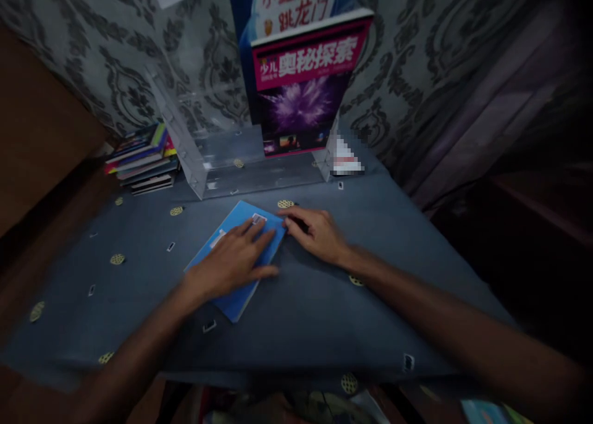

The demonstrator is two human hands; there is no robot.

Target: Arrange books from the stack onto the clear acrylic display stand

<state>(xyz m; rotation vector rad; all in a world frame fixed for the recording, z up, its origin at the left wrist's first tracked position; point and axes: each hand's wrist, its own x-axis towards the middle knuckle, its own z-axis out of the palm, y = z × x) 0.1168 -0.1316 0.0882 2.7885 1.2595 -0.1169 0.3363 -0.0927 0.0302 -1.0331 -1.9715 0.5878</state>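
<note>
A thin blue book [241,216] lies at an angle on the cloth-covered table, a white barcode patch near its far end. My left hand [234,255] rests flat across the cover with fingers spread, hiding the book's middle. At the book's right corner is my right hand [320,233], its thumb and index finger pinched together on the edge. Just beyond the book stands a clear plastic rack [266,177]. A magazine with a pink title band and a purple burst [301,106] leans upright in it, in front of a taller blue book [245,53].
Several books lie stacked [146,158] left of the rack. A blurred-out white object [346,158] sits at the rack's right end. Patterned wallpaper [204,47] rises behind the table [152,313], and a curtain [486,121] hangs at the right.
</note>
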